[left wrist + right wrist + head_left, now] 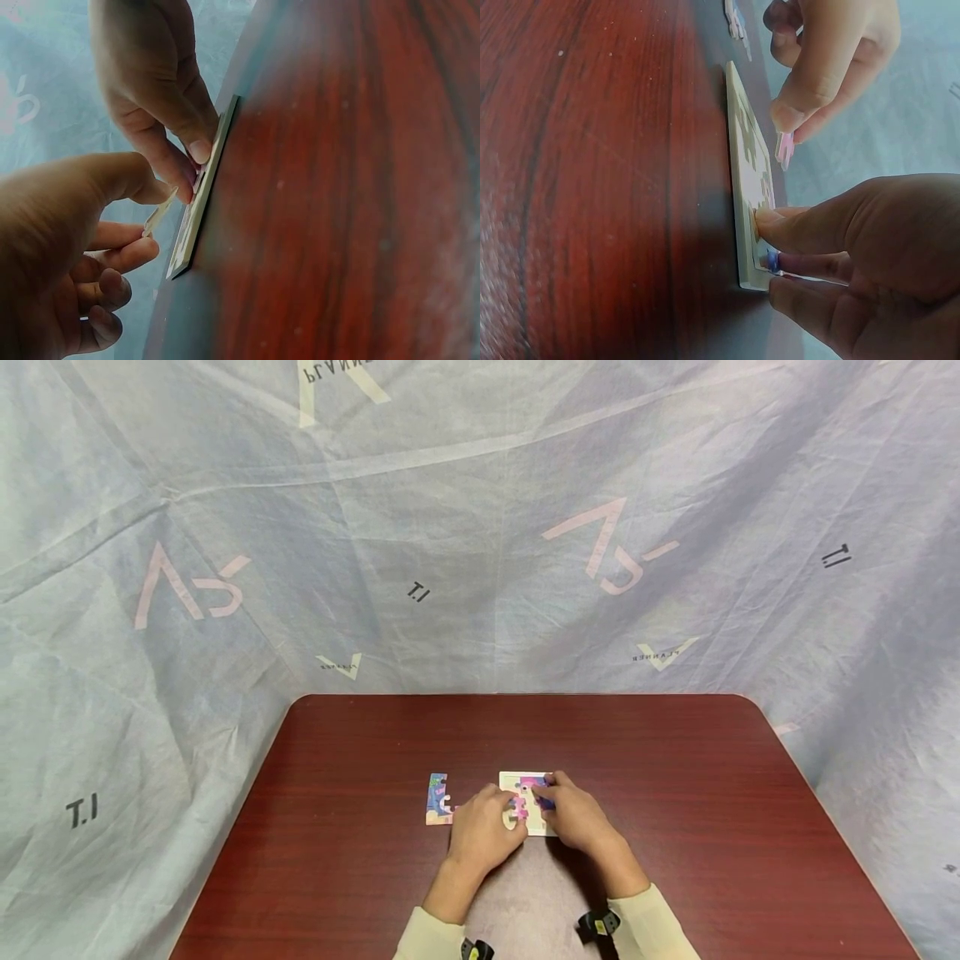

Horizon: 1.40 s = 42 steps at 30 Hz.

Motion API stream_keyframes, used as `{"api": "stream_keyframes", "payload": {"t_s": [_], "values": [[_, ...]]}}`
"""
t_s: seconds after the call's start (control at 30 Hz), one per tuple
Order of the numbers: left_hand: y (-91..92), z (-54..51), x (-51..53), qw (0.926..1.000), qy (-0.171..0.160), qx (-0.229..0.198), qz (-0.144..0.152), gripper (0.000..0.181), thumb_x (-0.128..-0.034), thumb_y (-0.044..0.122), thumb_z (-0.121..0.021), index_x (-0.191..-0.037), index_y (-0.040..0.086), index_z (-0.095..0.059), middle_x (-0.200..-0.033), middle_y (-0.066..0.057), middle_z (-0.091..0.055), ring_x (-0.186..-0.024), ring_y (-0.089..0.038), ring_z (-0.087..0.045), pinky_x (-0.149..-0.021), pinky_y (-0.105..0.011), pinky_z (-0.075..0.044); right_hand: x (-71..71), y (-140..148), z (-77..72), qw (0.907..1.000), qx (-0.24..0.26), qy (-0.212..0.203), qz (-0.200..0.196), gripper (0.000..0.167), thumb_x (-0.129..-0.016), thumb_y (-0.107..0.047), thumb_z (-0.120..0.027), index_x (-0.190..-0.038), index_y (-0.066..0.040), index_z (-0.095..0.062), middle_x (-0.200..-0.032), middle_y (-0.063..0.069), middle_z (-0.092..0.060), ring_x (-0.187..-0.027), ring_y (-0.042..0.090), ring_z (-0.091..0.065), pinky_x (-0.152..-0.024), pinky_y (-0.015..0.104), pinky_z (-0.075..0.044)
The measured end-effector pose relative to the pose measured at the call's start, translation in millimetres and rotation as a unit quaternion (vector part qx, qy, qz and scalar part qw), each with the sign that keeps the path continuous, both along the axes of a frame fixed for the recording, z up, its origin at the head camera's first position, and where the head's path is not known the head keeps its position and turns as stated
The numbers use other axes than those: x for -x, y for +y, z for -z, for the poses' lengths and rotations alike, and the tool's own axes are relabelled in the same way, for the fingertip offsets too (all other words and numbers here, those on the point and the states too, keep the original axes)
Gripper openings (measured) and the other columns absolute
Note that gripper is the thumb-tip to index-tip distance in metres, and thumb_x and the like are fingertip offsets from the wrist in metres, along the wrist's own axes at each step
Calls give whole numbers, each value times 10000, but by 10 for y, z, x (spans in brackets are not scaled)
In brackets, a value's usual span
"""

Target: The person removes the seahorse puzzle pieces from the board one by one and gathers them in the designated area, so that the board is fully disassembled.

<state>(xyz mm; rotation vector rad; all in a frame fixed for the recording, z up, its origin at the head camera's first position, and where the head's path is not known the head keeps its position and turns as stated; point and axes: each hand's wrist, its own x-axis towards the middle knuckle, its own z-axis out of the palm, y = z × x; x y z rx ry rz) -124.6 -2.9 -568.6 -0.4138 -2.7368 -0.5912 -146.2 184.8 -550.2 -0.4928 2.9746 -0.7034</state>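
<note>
Nearest, my pale left sleeve [427, 935] and pale right sleeve [651, 928] come in, with a small black device [598, 925] at my right wrist and a similar one [477, 950] at my left.

Beyond the cuffs, my left hand [483, 831] reaches in over the near left side of the tray. Its thumb and forefinger are almost together, pinching a small pink puzzle piece [783, 148] held up just off the tray, while my other fingers curl loosely and hold nothing.

My right hand [579, 814] is over the tray's right side. Its thumb and forefinger are bent, a little apart, with a purple-blue piece [773, 260] between their tips, down at the tray's surface. I cannot tell whether that piece lies flat in its place.

The shallow, pale puzzle tray [517, 773] lies flat between my hands, its far rim past my fingertips and part of its pale bed showing.

Left of it, partly behind my left hand, a few colourful loose pieces [436, 802] lie on the table.

The reddish-brown table [645, 735] stretches on to a rounded far edge. Farthest off, a creased grey-blue sheet [465, 527] hangs behind and at both sides, printed with pink marks, yellow shapes and dark lettering.
</note>
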Motion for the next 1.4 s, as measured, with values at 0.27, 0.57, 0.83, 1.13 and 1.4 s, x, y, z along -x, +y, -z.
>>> {"api": "stream_keyframes", "payload": {"t_s": [0.27,0.57,0.83,1.13,1.4], "values": [[-41,-8,9,9998,151,-90,-9,353,-768,377,-842,-1069,194,-822,-919,40,-727,-764,-162,-725,-591,-335,-557,-1,1,19,10000,17,35,7,438,-893,-3,-772,-1325,-60,-735,-1366,181,-624,-1042,293,-727,-846,490,-601],[-95,-15,16,9993,338,-130,12,332,-757,352,-849,-1039,179,-825,-902,36,-730,-734,-144,-712,-599,-307,-554,-1,7,26,10000,73,-5,23,439,-896,-6,-775,-1330,-56,-732,-1374,178,-622,-1047,291,-727,-857,486,-600],[-113,-31,2,9995,285,-161,42,325,-772,345,-850,-1038,161,-821,-911,22,-730,-712,-126,-688,-583,-288,-539,3,10,32,10000,84,-25,28,437,-895,-5,-777,-1327,-58,-734,-1368,179,-625,-1042,290,-730,-854,483,-600],[-179,-36,22,9995,234,-211,99,309,-773,326,-856,-1035,167,-816,-905,29,-716,-713,-108,-686,-610,-281,-550,9,12,22,10000,49,-48,63,434,-901,-18,-776,-1330,-65,-734,-1376,171,-620,-1053,286,-730,-874,488,-598],[-228,-57,30,9995,126,-299,15,294,-788,315,-847,-1041,169,-817,-929,28,-733,-760,-145,-724,-636,-332,-577,15,10,20,10000,48,-37,46,431,-901,-22,-777,-1328,-73,-737,-1386,173,-617,-1074,300,-731,-878,494,-599]]}}
